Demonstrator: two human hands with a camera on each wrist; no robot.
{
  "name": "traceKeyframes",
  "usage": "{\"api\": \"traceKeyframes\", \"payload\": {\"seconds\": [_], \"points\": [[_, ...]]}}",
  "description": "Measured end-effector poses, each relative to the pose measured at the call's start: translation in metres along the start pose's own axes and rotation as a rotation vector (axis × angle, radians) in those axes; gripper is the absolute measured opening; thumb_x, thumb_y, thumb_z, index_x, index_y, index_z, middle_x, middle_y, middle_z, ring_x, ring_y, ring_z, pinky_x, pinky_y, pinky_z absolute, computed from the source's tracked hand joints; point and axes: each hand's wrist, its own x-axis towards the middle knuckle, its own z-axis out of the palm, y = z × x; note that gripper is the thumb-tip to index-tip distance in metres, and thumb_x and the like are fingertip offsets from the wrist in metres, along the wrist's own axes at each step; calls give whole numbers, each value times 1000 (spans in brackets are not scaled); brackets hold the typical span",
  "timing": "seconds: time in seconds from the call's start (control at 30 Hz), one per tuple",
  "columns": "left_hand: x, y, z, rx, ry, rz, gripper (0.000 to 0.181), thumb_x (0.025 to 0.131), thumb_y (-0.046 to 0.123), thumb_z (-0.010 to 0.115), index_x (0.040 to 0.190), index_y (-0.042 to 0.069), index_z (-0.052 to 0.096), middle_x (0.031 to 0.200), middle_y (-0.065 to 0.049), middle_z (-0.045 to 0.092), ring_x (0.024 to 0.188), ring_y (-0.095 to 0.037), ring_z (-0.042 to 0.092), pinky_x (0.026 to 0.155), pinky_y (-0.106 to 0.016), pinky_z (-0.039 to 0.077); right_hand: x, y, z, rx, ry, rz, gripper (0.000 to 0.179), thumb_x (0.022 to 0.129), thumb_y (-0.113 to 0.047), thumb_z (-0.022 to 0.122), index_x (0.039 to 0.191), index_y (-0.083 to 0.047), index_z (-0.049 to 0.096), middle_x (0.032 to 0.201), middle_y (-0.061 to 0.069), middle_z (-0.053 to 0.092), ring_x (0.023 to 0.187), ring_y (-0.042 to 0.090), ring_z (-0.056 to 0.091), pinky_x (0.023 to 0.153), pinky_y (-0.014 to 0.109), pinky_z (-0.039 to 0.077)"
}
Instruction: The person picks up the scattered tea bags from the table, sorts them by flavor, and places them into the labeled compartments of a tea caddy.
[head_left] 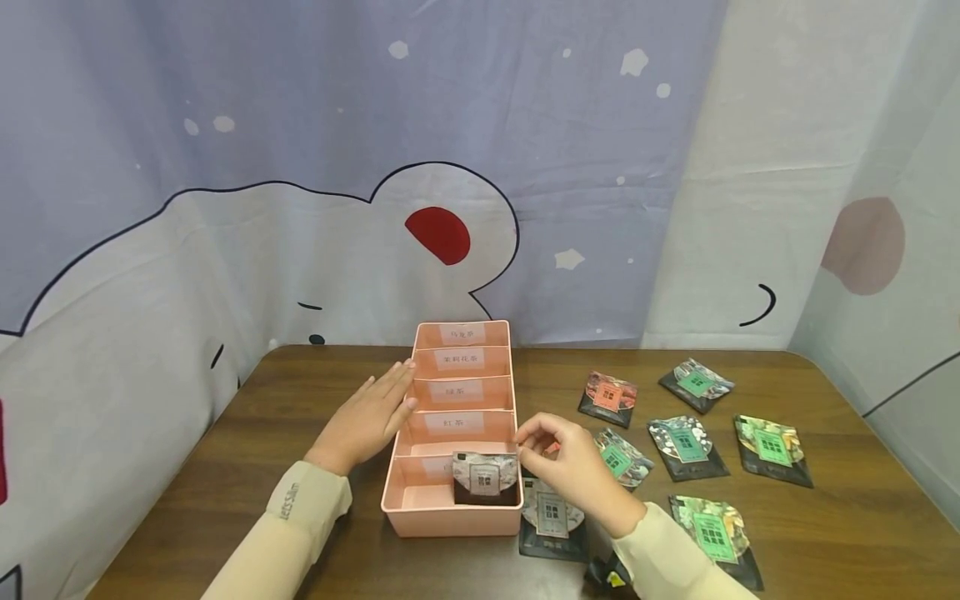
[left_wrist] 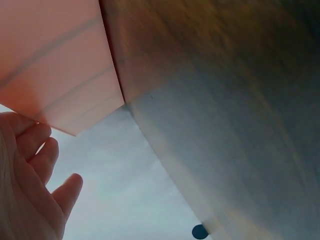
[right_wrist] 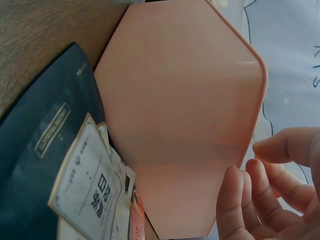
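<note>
A pink divided box (head_left: 450, 523) stands on the table, its compartments labelled. In the front compartment, a grey-and-black tea packet (head_left: 485, 480) leans at the right side. My left hand (head_left: 367, 417) rests its straight fingers against the box's left rim; the left wrist view shows those fingers (left_wrist: 37, 137) at the pink wall. At the right rim, beside the packet's upper corner, is my right hand (head_left: 562, 454), fingers loosely bent. In the right wrist view, no packet shows between its thumb and fingertips (right_wrist: 232, 185). Another grey-and-black packet (head_left: 551, 542) lies under the right wrist.
Several tea packets lie on the table to the right, among them a red one (head_left: 609, 397), a green one (head_left: 772, 448) and a teal-labelled one (head_left: 686, 446). A small black object (head_left: 600, 573) sits by the right sleeve. A patterned curtain (head_left: 570, 167) hangs behind the table.
</note>
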Motion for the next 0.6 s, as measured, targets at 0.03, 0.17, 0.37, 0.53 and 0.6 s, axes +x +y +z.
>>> {"api": "traceKeyframes", "payload": {"seconds": [0.03, 0.17, 0.37, 0.53, 0.6], "points": [[0, 0, 0, 1, 0, 0, 60, 109, 34, 43, 157, 0, 32, 164, -12, 31, 152, -32, 27, 123, -54, 21, 0, 0, 0, -2, -2, 5, 10, 85, -3, 70, 91, -10, 71, 82, -3, 69, 75, 7, 62, 70, 26, 55], [0, 0, 0, 5, 2, 3, 60, 109, 34, 43, 157, 0, 33, 164, -12, 31, 152, -31, 27, 123, -54, 21, 2, 1, -3, 0, -5, 11, 10, 85, -3, 71, 93, -10, 71, 82, -2, 69, 75, 8, 63, 70, 28, 55], [0, 1, -2, 16, 1, 12, 59, 109, 35, 41, 156, -1, 34, 163, -13, 32, 151, -31, 28, 122, -53, 23, 7, 1, -13, -6, 15, 44, 9, 89, -4, 70, 94, -10, 72, 85, -2, 71, 78, 10, 65, 72, 30, 56], [0, 2, -3, 22, -3, 14, 60, 110, 35, 39, 156, -1, 34, 163, -13, 32, 151, -31, 28, 122, -53, 24, 12, 2, -24, -10, 23, 84, 10, 90, -2, 69, 98, -8, 72, 88, 0, 71, 80, 14, 65, 74, 33, 56], [0, 1, -3, 24, 0, 16, 60, 110, 35, 40, 156, -1, 34, 163, -13, 32, 151, -31, 28, 122, -53, 24, 14, 4, -29, -17, 20, 99, 11, 92, -2, 68, 100, -7, 71, 90, 2, 71, 82, 16, 66, 76, 35, 57]]}}
